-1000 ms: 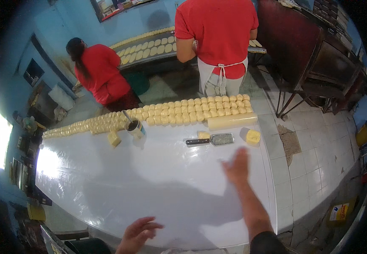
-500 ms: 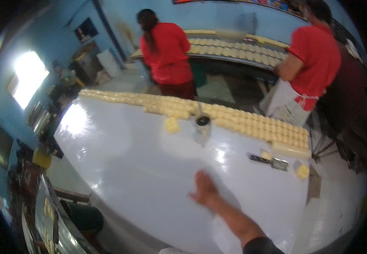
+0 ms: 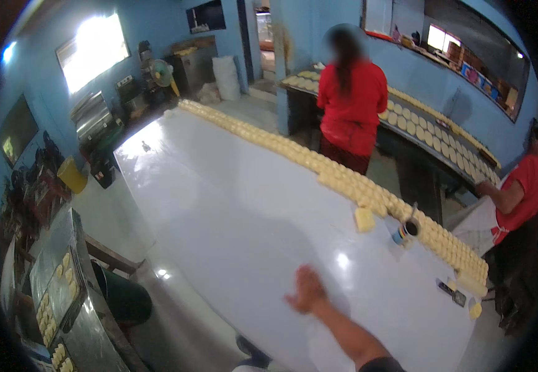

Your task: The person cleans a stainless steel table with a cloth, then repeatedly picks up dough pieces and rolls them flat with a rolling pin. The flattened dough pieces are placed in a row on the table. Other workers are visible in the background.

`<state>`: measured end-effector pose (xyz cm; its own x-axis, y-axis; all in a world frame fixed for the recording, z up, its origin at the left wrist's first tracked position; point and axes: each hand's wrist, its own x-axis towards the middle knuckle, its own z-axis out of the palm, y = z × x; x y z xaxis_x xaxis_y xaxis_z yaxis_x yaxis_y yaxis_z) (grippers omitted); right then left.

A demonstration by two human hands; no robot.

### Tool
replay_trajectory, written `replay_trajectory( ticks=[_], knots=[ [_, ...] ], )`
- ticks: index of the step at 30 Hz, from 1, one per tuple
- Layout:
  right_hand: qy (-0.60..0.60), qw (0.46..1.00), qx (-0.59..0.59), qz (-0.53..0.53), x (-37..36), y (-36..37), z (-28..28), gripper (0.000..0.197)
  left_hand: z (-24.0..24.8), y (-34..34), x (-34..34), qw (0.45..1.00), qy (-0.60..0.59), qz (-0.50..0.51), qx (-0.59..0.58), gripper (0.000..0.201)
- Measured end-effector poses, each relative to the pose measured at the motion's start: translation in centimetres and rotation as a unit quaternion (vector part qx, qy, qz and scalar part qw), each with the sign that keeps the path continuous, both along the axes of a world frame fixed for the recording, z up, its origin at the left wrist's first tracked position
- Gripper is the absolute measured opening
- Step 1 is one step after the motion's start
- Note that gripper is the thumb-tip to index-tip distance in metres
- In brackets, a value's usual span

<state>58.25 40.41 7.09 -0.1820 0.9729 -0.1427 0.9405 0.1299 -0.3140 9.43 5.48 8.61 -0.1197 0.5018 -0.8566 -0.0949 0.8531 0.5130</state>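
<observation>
Wiping step: right hand (image 3: pixel 307 289) spread flat on surface (image 3: pixel 232 211), gripping nothing; left out of view. Next, probably sweeping toward dough (image 3: pixel 343 180).

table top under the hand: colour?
White, glossy table top under the right hand; head view.

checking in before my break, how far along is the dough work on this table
Done: a long band of pale round dough pieces lines the far edge of the white table. In hand: nothing is held; the right hand lies flat on bare tabletop, the left is out of view. Left: one loose yellow dough block beside the small dark cup, and most of the tabletop holds no dough.
</observation>
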Motion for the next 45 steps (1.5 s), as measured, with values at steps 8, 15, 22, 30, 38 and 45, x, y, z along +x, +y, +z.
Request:
replay_trajectory(
  ticks=[8,15,22,30,38,45],
  knots=[
    [0.002,0.964,0.083,-0.251,2.5,11.2,0.5,0.1,1.6,11.7,-12.0,0.999,0.038,0.011,0.027,0.031],
    [0.033,0.999,0.035,-0.015,-13.7,17.3,-1.2,0.098,5.3,23.4,-18.5,0.913,0.255,-0.32,-0.002,0.056],
    [-0.014,0.958,0.087,-0.273,-15.6,39.3,-3.3,0.101,4.6,29.9,-28.0,0.977,0.203,-0.064,-0.024,0.061],
    [0.012,0.997,0.015,0.073,-33.4,52.3,-2.4,0.106,2.9,37.8,-35.6,0.947,0.244,-0.174,-0.118,0.051],
    [-0.077,0.989,0.025,-0.124,-45.4,66.6,-5.1,0.102,-0.9,52.9,-45.0,0.964,0.176,-0.162,-0.118,0.05],
    [-0.009,0.987,0.057,-0.148,-48.8,67.6,-2.2,0.089,5.3,73.7,-55.5,0.967,0.23,-0.102,0.036,0.047]
  ],
)
